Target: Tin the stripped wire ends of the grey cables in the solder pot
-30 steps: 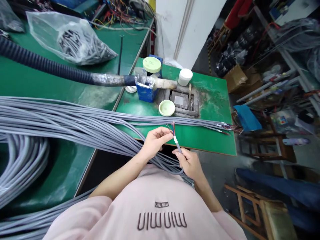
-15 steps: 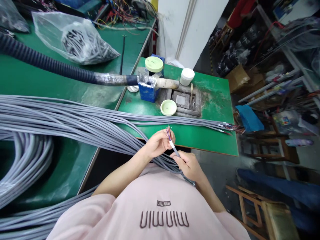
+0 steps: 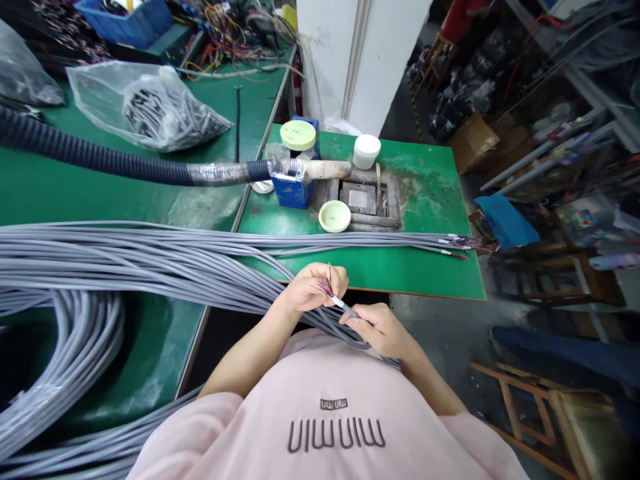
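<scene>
My right hand [image 3: 377, 328] is closed round a grey cable [image 3: 349, 309] just below its white-wrapped end. Thin coloured wires [image 3: 326, 289] fan out of that end toward my left hand [image 3: 316, 288]. The left fingers are pinched on the wires, and a single dark strand stands up above the fingertips. Under both hands runs a thick bundle of grey cables [image 3: 215, 270] coming from the left. Further cables lie along the green bench, their stripped ends [image 3: 470, 245] at its right edge.
Beyond the cables stand a shallow pale-green dish [image 3: 335, 217], a soldering pot [image 3: 361, 200] set in the bench, a white tub [image 3: 367, 152] and a blue box [image 3: 291, 191]. A black corrugated hose [image 3: 125, 165] crosses from the left. A wooden stool [image 3: 530, 400] is at lower right.
The cable end has tilted leftward, and its wires now spread to the left instead of pointing up in a bunch. One strand has been separated at my left fingers. The view has shifted slightly.
</scene>
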The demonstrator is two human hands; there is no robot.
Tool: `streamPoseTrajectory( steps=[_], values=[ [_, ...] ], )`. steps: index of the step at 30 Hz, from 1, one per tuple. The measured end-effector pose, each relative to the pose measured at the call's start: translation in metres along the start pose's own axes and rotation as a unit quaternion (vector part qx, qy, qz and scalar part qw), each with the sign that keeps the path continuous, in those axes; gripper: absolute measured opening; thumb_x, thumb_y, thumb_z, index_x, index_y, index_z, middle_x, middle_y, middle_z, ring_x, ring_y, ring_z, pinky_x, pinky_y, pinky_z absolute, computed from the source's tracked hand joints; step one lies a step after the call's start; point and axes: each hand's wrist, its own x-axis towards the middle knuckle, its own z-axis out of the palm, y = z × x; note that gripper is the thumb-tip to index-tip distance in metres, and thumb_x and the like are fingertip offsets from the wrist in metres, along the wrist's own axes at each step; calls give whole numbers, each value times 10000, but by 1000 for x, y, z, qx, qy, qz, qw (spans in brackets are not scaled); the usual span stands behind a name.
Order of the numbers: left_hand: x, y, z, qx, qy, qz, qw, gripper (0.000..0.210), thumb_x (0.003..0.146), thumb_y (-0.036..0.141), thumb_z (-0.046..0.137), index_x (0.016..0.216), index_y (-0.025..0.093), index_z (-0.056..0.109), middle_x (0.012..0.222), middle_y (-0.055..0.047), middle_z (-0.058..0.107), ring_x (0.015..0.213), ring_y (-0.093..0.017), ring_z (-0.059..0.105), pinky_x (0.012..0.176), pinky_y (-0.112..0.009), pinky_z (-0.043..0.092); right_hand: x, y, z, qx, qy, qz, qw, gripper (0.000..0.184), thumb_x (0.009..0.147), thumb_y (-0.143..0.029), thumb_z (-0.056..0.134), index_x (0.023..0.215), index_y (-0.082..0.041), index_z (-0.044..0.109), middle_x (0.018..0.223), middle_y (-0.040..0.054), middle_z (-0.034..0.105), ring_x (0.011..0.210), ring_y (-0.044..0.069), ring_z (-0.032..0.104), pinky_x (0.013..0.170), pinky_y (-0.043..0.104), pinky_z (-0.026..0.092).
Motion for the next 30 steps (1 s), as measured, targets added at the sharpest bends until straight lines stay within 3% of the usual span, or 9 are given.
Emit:
streamPoseTrajectory(
  steps=[5,8,17,24,30],
  values=[
    [-1,-6,4,19,15,32,999,355,601,425,802,569,141,591,547,12,464,424,-95,469,416,-235,349,2,-3,1,6,51,0,999,270,895,-376,496,928,-176,676,675,9,634,588,117,533,586,229,409],
    [-3,-10,6,27,11,35,999,316,637,395,786,595,136,611,550,4,487,443,-96,481,426,-231,353,6,-6,3,-1,93,-4,996,268,901,-379,498,897,-192,690,709,31,656,658,144,577,647,249,443],
    [-9,-9,6,-2,9,-7,1000,319,662,380,747,578,131,566,532,5,493,410,-103,496,389,-222,339,9,-11,-1,7,31,-35,999,299,943,-347,458,988,-207,718,774,23,706,647,112,597,629,210,429],
    [-7,-12,9,-33,25,-19,999,304,659,365,735,598,135,546,510,19,493,368,-96,484,359,-207,322,8,-9,-2,12,36,-41,998,300,937,-350,466,970,-197,722,745,20,699,621,106,580,610,206,416],
    [-9,-15,8,-63,-2,-27,998,263,679,327,712,599,135,550,509,10,496,390,-98,501,386,-215,355,6,-5,-1,3,30,-45,999,340,931,-395,460,874,-183,718,702,28,690,596,115,572,595,217,418]
  ],
)
